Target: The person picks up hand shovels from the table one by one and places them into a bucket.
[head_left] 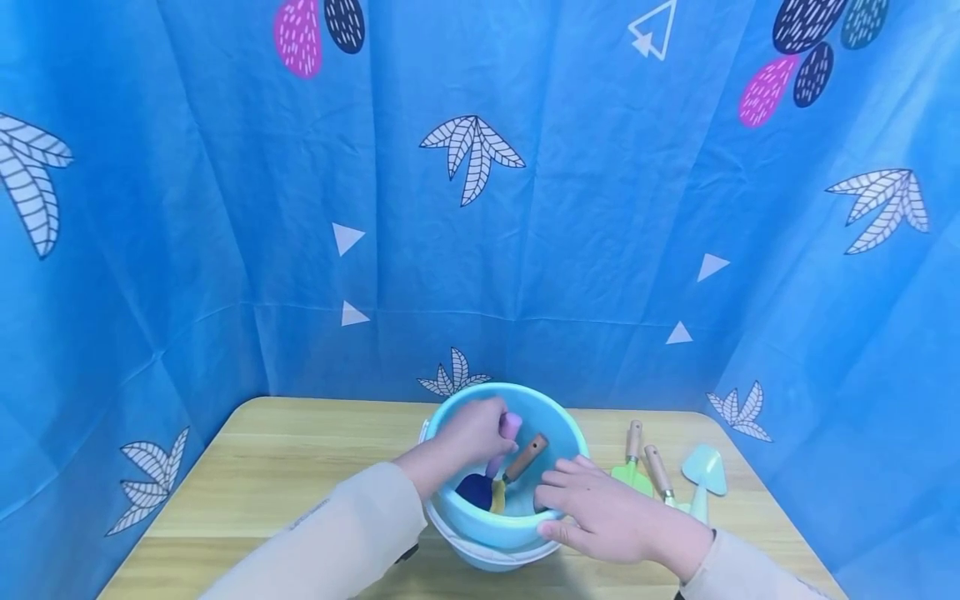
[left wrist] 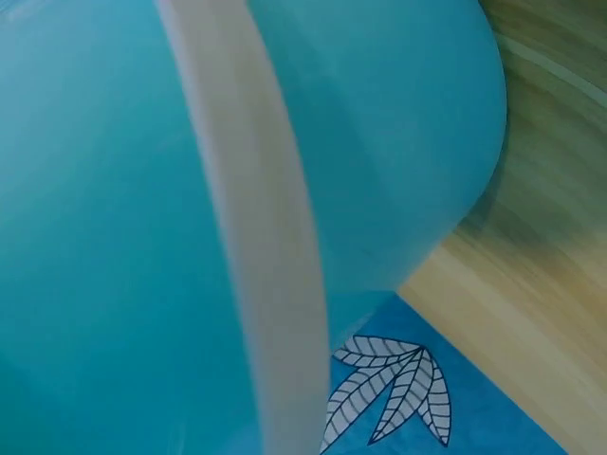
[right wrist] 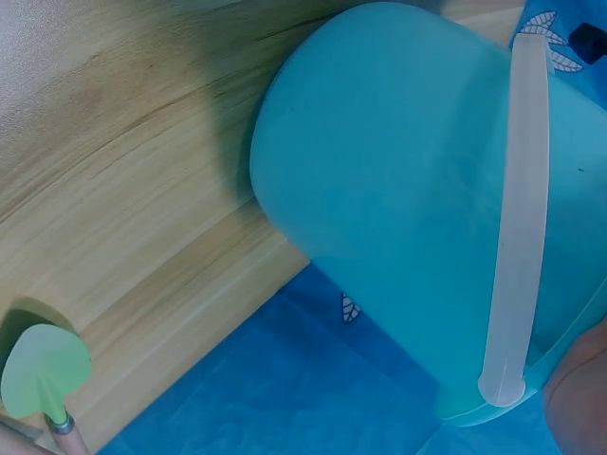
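A light blue bucket (head_left: 551, 404) with a white carrying handle (right wrist: 520, 218) stands on the table. My left hand (head_left: 474, 431) reaches into it and pinches the purple handle (head_left: 511, 426) of a small tool. Below that handle, inside the bucket, lies a dark blue blade (head_left: 474, 491). Beside it a small yellow tool with a wooden handle (head_left: 527, 457) leans in the bucket. My right hand (head_left: 600, 510) grips the bucket's near right rim, fingers over the inside and thumb outside. The left wrist view shows the bucket's wall (left wrist: 104, 237) close up, without the hand.
Right of the bucket, a green toy tool with a wooden handle (head_left: 634, 440), a second wooden handle (head_left: 657, 471) and a mint toy shovel (head_left: 705, 471) lie on the wooden table (head_left: 300, 450). A blue patterned curtain (head_left: 480, 267) hangs behind and at both sides.
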{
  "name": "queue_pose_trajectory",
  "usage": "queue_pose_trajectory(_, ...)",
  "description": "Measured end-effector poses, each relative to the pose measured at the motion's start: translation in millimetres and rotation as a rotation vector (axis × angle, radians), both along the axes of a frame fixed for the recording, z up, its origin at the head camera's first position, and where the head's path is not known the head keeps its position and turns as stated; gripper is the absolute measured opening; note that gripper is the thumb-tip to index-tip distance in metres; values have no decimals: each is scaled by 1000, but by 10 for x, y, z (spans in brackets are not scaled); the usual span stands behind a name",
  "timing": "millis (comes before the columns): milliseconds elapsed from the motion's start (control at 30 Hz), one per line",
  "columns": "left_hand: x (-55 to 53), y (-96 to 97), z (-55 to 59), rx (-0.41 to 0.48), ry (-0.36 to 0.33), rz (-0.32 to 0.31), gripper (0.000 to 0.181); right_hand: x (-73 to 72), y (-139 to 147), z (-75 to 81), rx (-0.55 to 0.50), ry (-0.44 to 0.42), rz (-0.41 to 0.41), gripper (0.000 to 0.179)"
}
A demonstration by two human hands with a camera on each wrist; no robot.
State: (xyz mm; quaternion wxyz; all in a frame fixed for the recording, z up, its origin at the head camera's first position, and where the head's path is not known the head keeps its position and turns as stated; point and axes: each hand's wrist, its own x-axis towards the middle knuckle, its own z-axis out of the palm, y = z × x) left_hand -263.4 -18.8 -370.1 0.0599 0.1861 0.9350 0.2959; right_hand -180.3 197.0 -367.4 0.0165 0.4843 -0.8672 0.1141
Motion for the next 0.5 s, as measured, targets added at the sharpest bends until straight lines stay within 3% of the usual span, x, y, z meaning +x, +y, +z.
queue_pose_trajectory(500, -76, 76, -76, 50, -53, 13, 22, -16, -7, 1, -23, 37, 30, 12)
